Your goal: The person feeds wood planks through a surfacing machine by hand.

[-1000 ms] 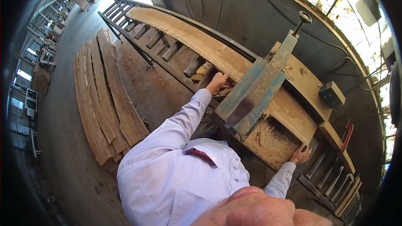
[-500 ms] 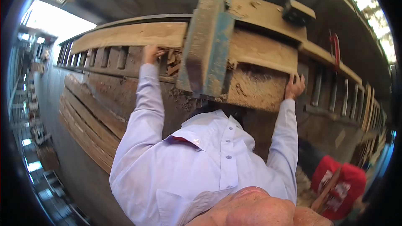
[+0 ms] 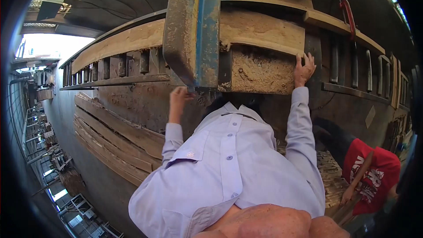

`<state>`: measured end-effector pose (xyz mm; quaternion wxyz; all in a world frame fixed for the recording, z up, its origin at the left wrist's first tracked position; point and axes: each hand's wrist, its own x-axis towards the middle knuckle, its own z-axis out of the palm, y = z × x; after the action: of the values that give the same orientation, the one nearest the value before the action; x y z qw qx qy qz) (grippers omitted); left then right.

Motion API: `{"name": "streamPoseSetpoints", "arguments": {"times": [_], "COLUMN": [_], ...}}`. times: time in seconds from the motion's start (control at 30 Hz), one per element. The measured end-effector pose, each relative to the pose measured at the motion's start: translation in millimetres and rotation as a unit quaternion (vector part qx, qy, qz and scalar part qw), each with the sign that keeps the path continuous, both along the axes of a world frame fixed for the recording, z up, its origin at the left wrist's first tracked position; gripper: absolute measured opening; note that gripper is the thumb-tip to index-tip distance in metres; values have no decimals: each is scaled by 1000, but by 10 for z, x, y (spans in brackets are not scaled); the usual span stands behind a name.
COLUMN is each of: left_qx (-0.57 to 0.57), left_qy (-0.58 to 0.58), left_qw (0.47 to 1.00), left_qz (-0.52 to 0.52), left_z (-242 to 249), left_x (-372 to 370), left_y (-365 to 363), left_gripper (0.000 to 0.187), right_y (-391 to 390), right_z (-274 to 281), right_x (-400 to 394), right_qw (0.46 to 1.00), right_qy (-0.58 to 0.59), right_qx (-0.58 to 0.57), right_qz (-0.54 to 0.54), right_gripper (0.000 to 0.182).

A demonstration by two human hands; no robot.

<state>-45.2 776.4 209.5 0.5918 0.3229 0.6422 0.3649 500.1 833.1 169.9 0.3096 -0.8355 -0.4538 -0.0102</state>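
Note:
A long plank (image 3: pixel 271 31) lies on the machine bed and passes behind the blue upright guard (image 3: pixel 207 44). On the left side of the guard, a rough-edged length of wood (image 3: pixel 119 42) rests over the rollers. My right hand (image 3: pixel 304 69) has its fingers spread at the plank's right end, touching the near corner. Below the guard, at the front edge of the machine, is my left hand (image 3: pixel 178 100), off the wood. Its fingers are loosely bent and apart, near a small dark part of the machine.
Sawdust covers the machine table (image 3: pixel 262 75). A red clamp (image 3: pixel 348 17) sits on the wooden fence (image 3: pixel 339 28), with rollers (image 3: pixel 355 68) beside it. Long boards (image 3: pixel 119 134) are stacked at left. A person in a red shirt (image 3: pixel 374 172) stands at lower right holding a wooden piece.
My left hand has left the wood and come down toward me to the machine's front edge. My right hand remains at the plank's end. The view has shifted.

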Motion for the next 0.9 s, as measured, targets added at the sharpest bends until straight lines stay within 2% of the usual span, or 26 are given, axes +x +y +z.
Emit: {"name": "streamPoseSetpoints", "arguments": {"times": [0.03, 0.1, 0.17, 0.2, 0.23, 0.27, 0.33, 0.37, 0.4, 0.47, 0.5, 0.53, 0.6, 0.7, 0.73, 0.8, 0.9], "left_qx": [-29, -86, -93, -97, -94, -90, -100, -108, -111, -156, -160, -162, -168, -123, -128, -105, -99], "left_qy": [-41, -39, -47, -47, -69, -91, -100, -109, -108, -108, -156, -154, -224, -234, -231, -182, -140], "left_qw": [999, 991, 978, 978, 965, 949, 944, 938, 938, 944, 945, 945, 949, 956, 956, 966, 971], "left_qz": [-15, -95, -182, -177, -233, -289, -299, -310, -309, -271, -239, -241, -148, -126, -126, -150, -168], "left_z": [34, 258, 302, 312, 322, 307, 206, 160, 119, 48, 13, 11, 18, -56, -54, -12, 67], "left_x": [280, 839, 1298, 1491, 1664, 1801, 2002, 2076, 2139, 2245, 2285, 2342, 2463, 2600, 2604, 2517, 2191], "left_y": [-125, -265, -327, -345, -329, -299, -265, -267, -258, -244, -284, -316, -389, -480, -510, -518, -683], "left_gripper": [30, 30, 36, 36, 39, 43, 45, 48, 48, 52, 52, 52, 49, 46, 46, 44, 43], "right_y": [-113, -324, -586, -727, -876, -1026, -1347, -1484, -1568, -1523, -1475, -1390, -1101, -651, -631, -625, -923], "right_z": [25, 72, 102, 158, 239, 407, 308, 388, 475, 696, 771, 757, 742, 637, 604, 567, 576], "right_x": [-120, -322, -512, -631, -762, -874, -1059, -1178, -1262, -1179, -1122, -1021, -863, -783, -793, -849, -1012], "right_qw": [1000, 999, 998, 997, 995, 987, 973, 960, 945, 943, 941, 949, 959, 958, 959, 949, 947], "right_qy": [17, 33, 60, 62, 50, 105, 137, 172, 207, 217, 225, 204, 154, 71, 76, 94, 136], "right_qx": [10, 18, 19, 17, 26, -48, 2, -14, -28, -16, -3, -9, 9, 22, 20, -79, -85], "right_qz": [-3, 2, 30, 51, 76, 108, 184, 219, 254, 253, 253, 240, 237, 276, 273, 289, 278], "right_gripper": [43, 39, 33, 30, 27, 23, 16, 16, 16, 16, 17, 20, 32, 49, 49, 55, 55]}}
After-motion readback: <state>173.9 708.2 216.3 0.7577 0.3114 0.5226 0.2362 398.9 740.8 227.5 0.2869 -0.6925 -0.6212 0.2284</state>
